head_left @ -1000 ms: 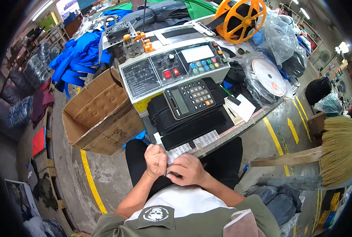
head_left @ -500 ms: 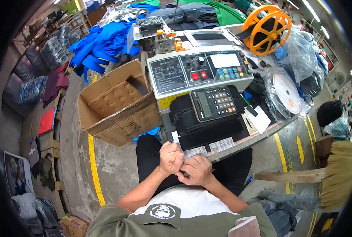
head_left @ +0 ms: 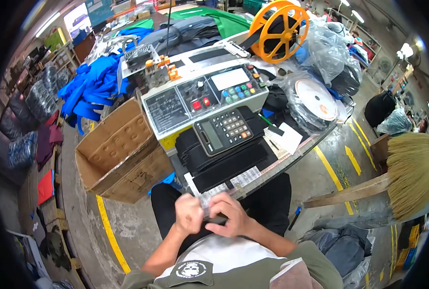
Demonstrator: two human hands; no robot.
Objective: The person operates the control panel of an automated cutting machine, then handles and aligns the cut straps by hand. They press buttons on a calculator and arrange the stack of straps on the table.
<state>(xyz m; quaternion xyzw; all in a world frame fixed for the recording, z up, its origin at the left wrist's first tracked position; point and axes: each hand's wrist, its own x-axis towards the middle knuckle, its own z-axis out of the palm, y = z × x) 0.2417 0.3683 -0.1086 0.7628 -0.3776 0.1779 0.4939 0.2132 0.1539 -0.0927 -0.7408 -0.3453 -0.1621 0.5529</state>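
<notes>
My left hand (head_left: 189,215) is closed in a fist above my lap, close to the front edge of the workbench. Beside it, nearly touching, my right hand (head_left: 230,215) has its fingers curled and its thumb bent in below. Whatever is inside either hand is hidden or too small to name. Just beyond the hands lie printed paper labels (head_left: 245,177) on the bench edge and a flat black stack of material (head_left: 233,166). A black calculator (head_left: 212,136) rests on that stack, in front of a machine with a control panel (head_left: 205,101).
To the left stands an open cardboard box (head_left: 135,176), with blue straps (head_left: 89,89) behind it. An orange reel (head_left: 285,36) and a plastic-wrapped disc (head_left: 315,99) sit at the right. A straw broom (head_left: 409,173) juts in at far right.
The view has turned, so the bench appears further left and tilted. My hands have drawn slightly apart, and the right thumb and fingers have loosened a little.
</notes>
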